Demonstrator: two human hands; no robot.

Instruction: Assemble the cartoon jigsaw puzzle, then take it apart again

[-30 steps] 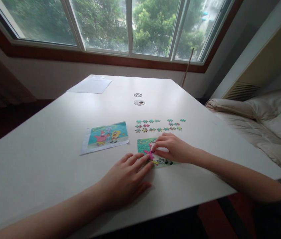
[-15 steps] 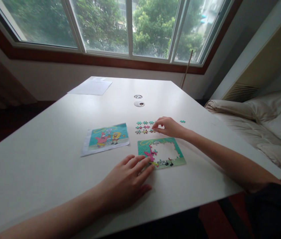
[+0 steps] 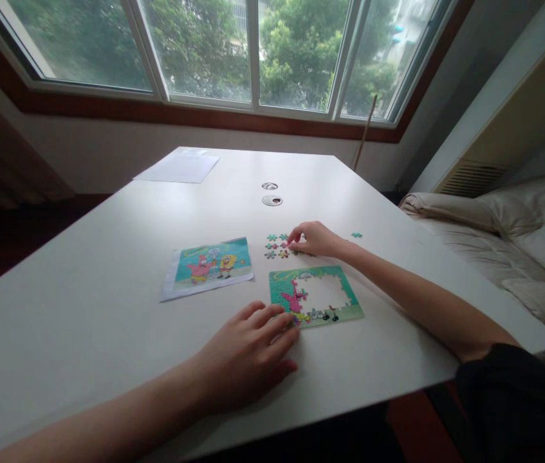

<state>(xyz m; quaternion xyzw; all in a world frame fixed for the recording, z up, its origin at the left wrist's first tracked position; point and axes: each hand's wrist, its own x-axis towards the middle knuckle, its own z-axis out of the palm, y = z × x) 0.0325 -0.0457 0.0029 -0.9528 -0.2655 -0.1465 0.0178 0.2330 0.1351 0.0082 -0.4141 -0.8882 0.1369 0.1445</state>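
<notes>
— On the white desk (image 3: pixel 83 289), what is seen?
— Nearest, the near-left corner of the partly filled puzzle (image 3: pixel 282 288) is covered by the left hand (image 3: pixel 255 350), its fingers loosely spread.
— And beyond it?
— The right hand (image 3: pixel 318 240) is held with fingers narrowed at the loose pieces (image 3: pixel 270 254); whether one is gripped cannot be told.
— Farther away?
— Two round discs (image 3: pixel 270 200) are seen.

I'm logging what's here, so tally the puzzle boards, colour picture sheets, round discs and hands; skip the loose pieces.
Puzzle board: 1
Picture sheet: 1
Round discs: 2
Hands, left hand and right hand: 2
Total: 6
</notes>
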